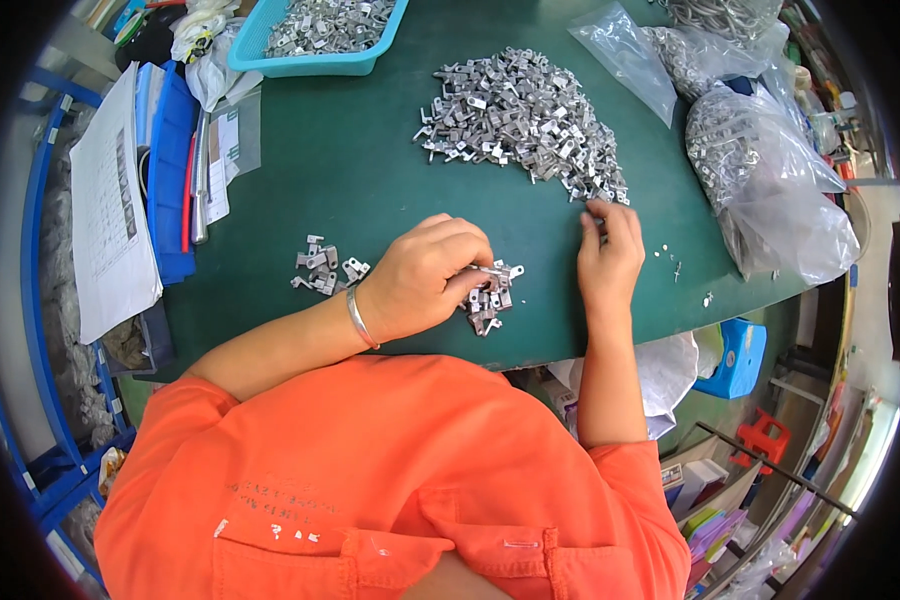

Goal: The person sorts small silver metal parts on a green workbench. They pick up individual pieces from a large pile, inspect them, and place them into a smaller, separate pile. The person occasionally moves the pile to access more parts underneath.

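Note:
My left hand [420,280], with a silver bangle [360,318] at its wrist, is over a small pile of bent metal brackets [486,312] near the table's front edge. Its fingers are curled, and thumb and forefinger close on a small metal bracket [482,272] at the top of that pile. My right hand [612,258] reaches to the near right edge of a large heap of similar brackets [520,115]. Its thumb and fingers are drawn together; whatever is between them is hidden. A smaller group of brackets [322,266] lies left of my left hand.
On the green table [350,150] stands a light-blue basket [320,66] of metal pieces. Clear plastic bags of parts [730,150] lie at the right. Papers [120,200] and a blue file holder [173,170] stand left. Blue [735,358] and red stools [763,436] are below, right.

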Demonstrator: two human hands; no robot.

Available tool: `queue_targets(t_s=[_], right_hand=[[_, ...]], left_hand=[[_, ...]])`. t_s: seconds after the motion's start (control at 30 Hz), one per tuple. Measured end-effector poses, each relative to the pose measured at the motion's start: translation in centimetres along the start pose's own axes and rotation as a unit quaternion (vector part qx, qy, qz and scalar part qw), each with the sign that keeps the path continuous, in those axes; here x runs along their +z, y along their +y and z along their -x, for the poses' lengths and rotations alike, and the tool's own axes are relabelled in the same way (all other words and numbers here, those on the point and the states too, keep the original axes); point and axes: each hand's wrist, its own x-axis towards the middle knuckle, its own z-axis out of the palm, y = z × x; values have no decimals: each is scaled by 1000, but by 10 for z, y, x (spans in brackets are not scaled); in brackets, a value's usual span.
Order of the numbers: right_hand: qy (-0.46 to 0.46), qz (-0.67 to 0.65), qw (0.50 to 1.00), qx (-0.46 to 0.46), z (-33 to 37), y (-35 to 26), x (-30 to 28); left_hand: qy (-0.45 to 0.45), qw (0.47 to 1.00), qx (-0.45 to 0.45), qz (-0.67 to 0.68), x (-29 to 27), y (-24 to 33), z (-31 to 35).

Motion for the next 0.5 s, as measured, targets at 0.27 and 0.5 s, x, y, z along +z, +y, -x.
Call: queue_targets(t_s=[0.27, 0.5], right_hand=[[-58, -153, 967, 196, 1, 16, -1], [-164, -716, 551, 397, 24, 5, -16]], left_hand=[[-23, 999, 0, -35, 2, -7, 6], [17, 999, 23, -27, 1, -4, -2]])
